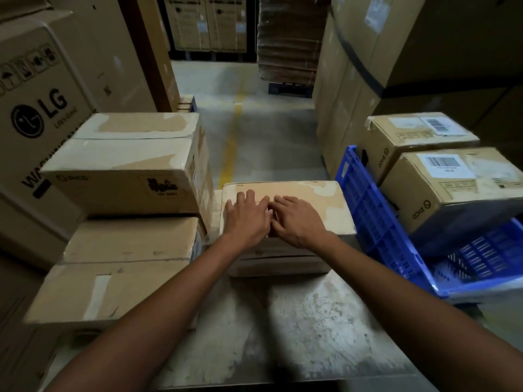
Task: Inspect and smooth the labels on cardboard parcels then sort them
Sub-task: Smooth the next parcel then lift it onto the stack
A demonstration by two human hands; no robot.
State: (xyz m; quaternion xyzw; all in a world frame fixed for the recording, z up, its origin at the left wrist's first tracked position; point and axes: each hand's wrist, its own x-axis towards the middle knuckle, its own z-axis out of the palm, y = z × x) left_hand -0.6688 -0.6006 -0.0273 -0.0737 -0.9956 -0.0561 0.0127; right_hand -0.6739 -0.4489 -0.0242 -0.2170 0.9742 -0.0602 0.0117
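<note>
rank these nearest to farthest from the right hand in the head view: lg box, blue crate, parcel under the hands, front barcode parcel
1. parcel under the hands: centre, the right hand rests on it
2. blue crate: just right of that parcel
3. front barcode parcel: in the crate, further right
4. LG box: far left

We read "LG" beside a round logo on the tall carton (42,108) far left of the blue crate (370,216), with a cut-off "WA" below. "pico" stands on the nearer box (452,199) and farther box (396,148) just right of the crate's wall; each barcode label (445,165) is too small for us.
</note>
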